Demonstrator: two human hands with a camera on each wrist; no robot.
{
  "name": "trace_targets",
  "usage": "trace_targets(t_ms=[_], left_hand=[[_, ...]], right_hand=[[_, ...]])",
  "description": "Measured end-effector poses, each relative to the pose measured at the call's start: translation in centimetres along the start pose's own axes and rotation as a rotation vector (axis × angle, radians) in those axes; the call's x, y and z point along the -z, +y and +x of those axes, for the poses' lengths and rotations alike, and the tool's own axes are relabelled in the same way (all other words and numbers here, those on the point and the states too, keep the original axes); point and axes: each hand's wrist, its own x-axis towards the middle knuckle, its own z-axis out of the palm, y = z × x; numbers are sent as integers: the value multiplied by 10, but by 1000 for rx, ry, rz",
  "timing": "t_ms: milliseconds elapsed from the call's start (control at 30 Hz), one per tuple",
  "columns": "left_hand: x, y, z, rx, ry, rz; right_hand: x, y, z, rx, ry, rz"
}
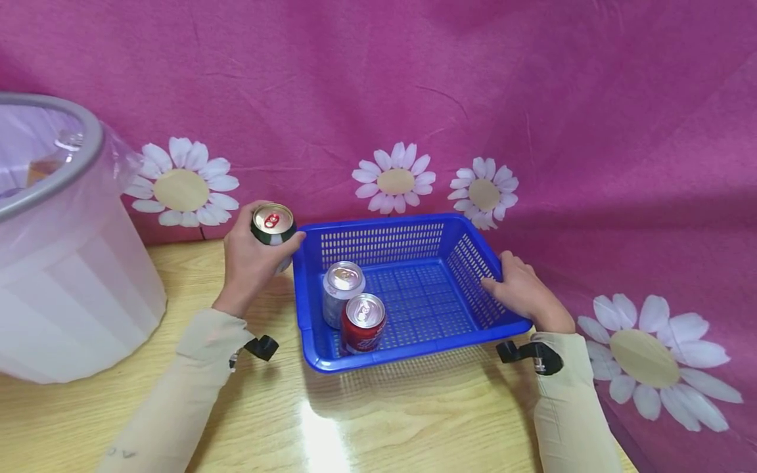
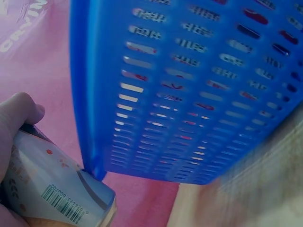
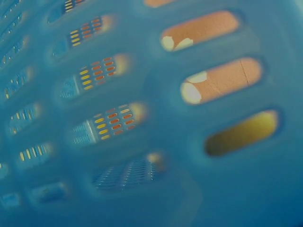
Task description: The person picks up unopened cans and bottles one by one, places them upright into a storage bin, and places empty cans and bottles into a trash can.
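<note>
My left hand [image 1: 251, 259] grips a drink can [image 1: 274, 223] with a gold lid, red pull tab and dark band, just outside the left rim of a blue plastic basket [image 1: 408, 351]. The left wrist view shows the pale printed side and barcode of this can [image 2: 64, 184], close beside the slotted wall of the basket [image 2: 94, 85]. On the basket's right rim, my right hand [image 1: 526, 292] holds on with the thumb over the inner side. Inside, toward the left, stand a silver-white can [image 1: 337, 302] and a red can [image 1: 362, 332]. Basket slots fill the right wrist view.
To the left stands a white bin [image 1: 77, 276] with a grey rim and a clear liner, some items inside. A pink cloth [image 1: 331, 98] with daisies hangs behind the wooden table [image 1: 266, 414]. The basket's shadow falls on the tabletop in front of it.
</note>
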Motion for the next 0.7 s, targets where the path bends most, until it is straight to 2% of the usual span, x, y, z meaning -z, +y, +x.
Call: trace_targets(t_ms=[133, 500, 700], left_hand=[[2, 8, 5, -30, -7, 21], [3, 28, 14, -81, -41, 3], [-3, 35, 17, -48, -82, -32]], right_hand=[[1, -1, -1, -10, -12, 1], [0, 0, -2, -10, -13, 2], [0, 0, -1, -6, -7, 4]])
